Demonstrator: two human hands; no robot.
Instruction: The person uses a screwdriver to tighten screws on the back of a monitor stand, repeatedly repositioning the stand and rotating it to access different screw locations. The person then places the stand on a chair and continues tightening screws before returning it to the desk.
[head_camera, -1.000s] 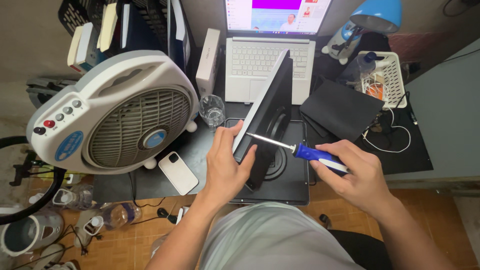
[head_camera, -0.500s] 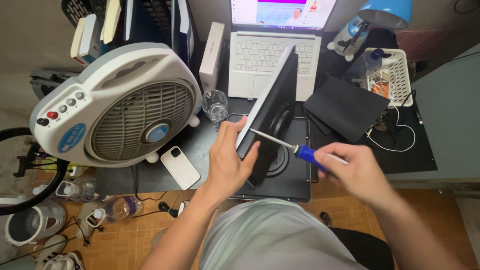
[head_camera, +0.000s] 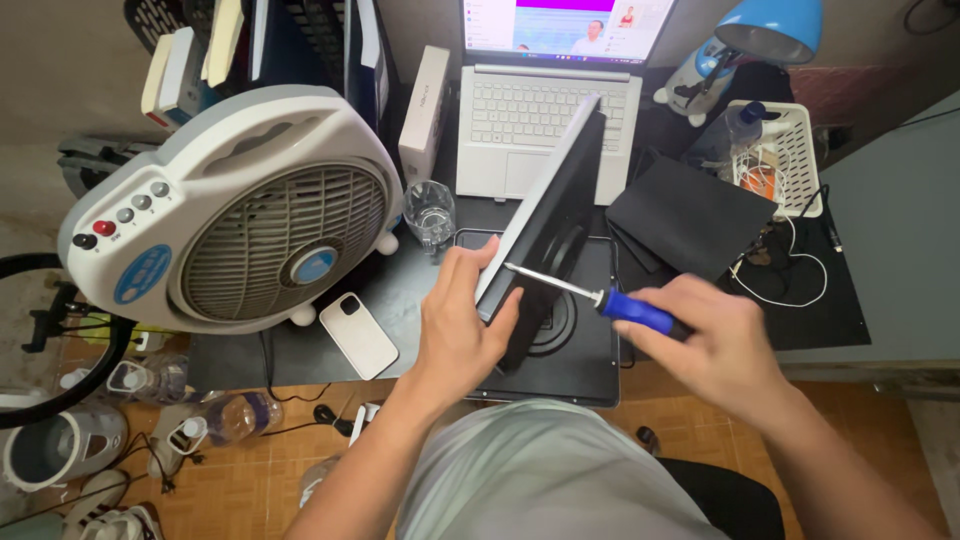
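My left hand (head_camera: 455, 325) grips the near lower edge of a flat black panel (head_camera: 545, 215) that stands tilted on its edge over a black base unit (head_camera: 590, 360) with a round ring. My right hand (head_camera: 715, 345) is closed around the blue handle of a screwdriver (head_camera: 590, 292). The metal shaft points left, and its tip meets the panel's edge just above my left fingers.
A white box fan (head_camera: 245, 210) leans at the left, with a white phone (head_camera: 357, 334) and a clear glass (head_camera: 430, 212) near it. An open laptop (head_camera: 540, 110), a white box (head_camera: 422, 100), a blue lamp (head_camera: 765, 30), a white basket (head_camera: 780, 155) and a black folder (head_camera: 690, 215) lie behind.
The view has shifted slightly. My right hand has rolled over the screwdriver handle, covering its white part, while the tip stays at the panel edge. My left hand keeps its hold.
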